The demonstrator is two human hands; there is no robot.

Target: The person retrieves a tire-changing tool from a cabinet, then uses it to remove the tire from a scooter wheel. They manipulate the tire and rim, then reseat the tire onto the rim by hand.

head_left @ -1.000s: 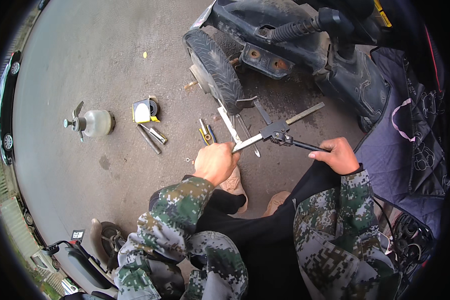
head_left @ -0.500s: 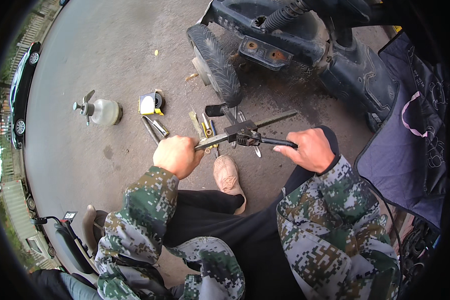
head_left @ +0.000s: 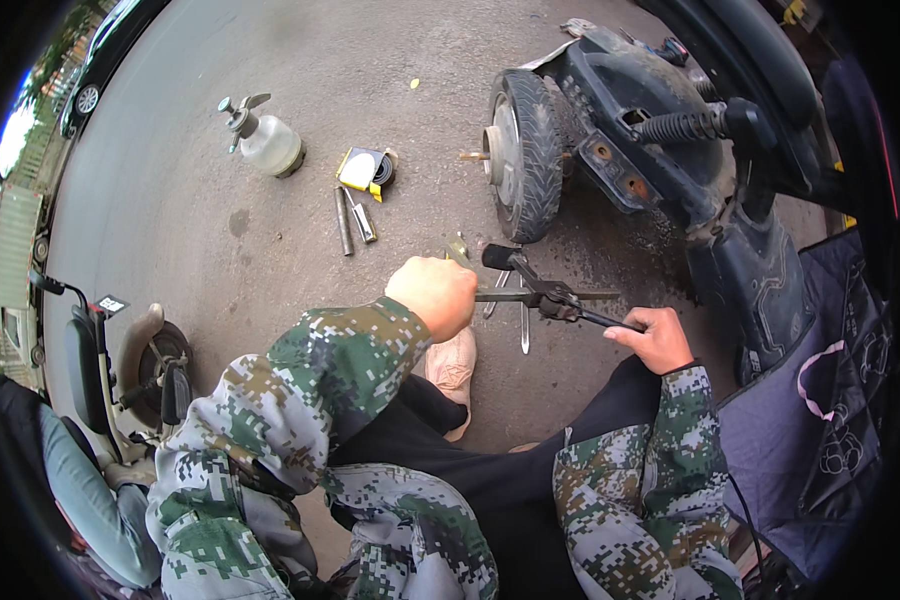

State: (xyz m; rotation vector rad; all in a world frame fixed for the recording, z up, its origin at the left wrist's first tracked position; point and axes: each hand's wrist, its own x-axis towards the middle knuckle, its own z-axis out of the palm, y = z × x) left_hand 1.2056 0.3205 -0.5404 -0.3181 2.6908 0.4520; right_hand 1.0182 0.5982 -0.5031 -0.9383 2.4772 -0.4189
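Observation:
Between my hands is a metal tool with a toothed bar and a black sliding block (head_left: 552, 298). My left hand (head_left: 432, 292) is closed round the bar's left end. My right hand (head_left: 652, 340) grips its black lever handle (head_left: 597, 318) at the right. A black padded arm (head_left: 497, 256) rises from the tool, below and left of the scooter's loose-standing tyre (head_left: 535, 155). Metal wrenches (head_left: 524, 340) lie on the ground under it; other small tools there are mostly hidden by my left hand. My shoe (head_left: 448, 375) is below.
A black scooter body (head_left: 650, 110) fills the upper right, a dark quilted cover (head_left: 770, 440) hangs at right. A pump sprayer (head_left: 268, 145), boxed coil (head_left: 360, 168) and metal tube (head_left: 344, 222) lie on the pavement (head_left: 220, 260). Another bike (head_left: 85, 370), a person's leg (head_left: 80, 480) and cars (head_left: 92, 75) are at left.
The view has shifted; the scooter and ground items sit further right. My left hand has moved up and right since half a second ago, and the tool's bar lies flatter.

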